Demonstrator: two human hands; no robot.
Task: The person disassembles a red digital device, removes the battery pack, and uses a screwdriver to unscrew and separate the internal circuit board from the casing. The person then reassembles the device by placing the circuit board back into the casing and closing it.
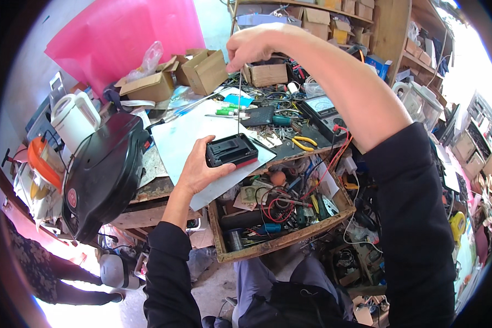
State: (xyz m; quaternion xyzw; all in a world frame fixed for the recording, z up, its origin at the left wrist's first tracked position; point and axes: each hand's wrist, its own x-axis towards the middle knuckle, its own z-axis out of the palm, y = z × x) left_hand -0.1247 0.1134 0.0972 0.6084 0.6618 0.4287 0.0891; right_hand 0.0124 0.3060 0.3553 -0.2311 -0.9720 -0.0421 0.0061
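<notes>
My left hand (199, 169) grips a black plastic device (230, 150) with a red edge, on a white sheet (186, 135) on the workbench. Raised high above it, my right hand (249, 46) has its fingers closed on a long thin metal rod (239, 98), which drops vertically to the device's far edge; whether its tip touches cannot be made out. Behind the device are green-handled small tools (227, 111) and a dark flat object (259, 116). Yellow-handled pliers (304, 145) rest to the right.
An open drawer (279, 250) of wires and tools sits below the bench. A meter (320, 117) stands right, a black appliance (101, 169) and white kettle (72, 115) left. Cardboard boxes (202, 76) line the back. Another person's legs (60, 273) show at lower left.
</notes>
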